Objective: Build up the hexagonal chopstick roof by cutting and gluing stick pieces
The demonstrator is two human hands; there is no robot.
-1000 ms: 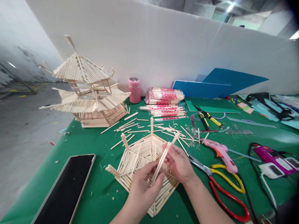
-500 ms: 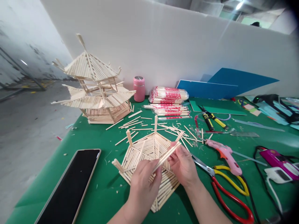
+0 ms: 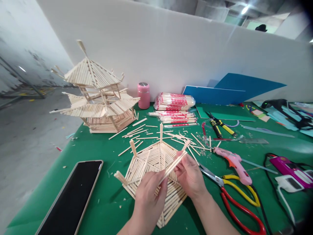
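Note:
A pair of wooden sticks (image 3: pixel 173 164), side by side, is held slantwise between my two hands. My left hand (image 3: pixel 151 192) pinches the lower near end, and my right hand (image 3: pixel 190 173) grips close to the upper far end. Beneath them lies a many-sided base (image 3: pixel 144 164) of chopstick pieces laid in rows. Short upright posts (image 3: pixel 133 147) rise from several of its corners. My hands and forearms hide part of the base's near and right portions.
A stick pagoda model (image 3: pixel 94 104) stands at the back left. Loose stick pieces (image 3: pixel 137 132), wrapped chopsticks (image 3: pixel 174 101) and a pink flask (image 3: pixel 143 95) lie beyond the base. To the right are scissors (image 3: pixel 221 182), a pink glue gun (image 3: pixel 234 163) and pliers (image 3: pixel 218 125); a phone (image 3: pixel 70 195) is left.
The camera view has shifted slightly, so the scene sits a little lower and further left. Both hands keep their hold on the sticks, with hardly any movement.

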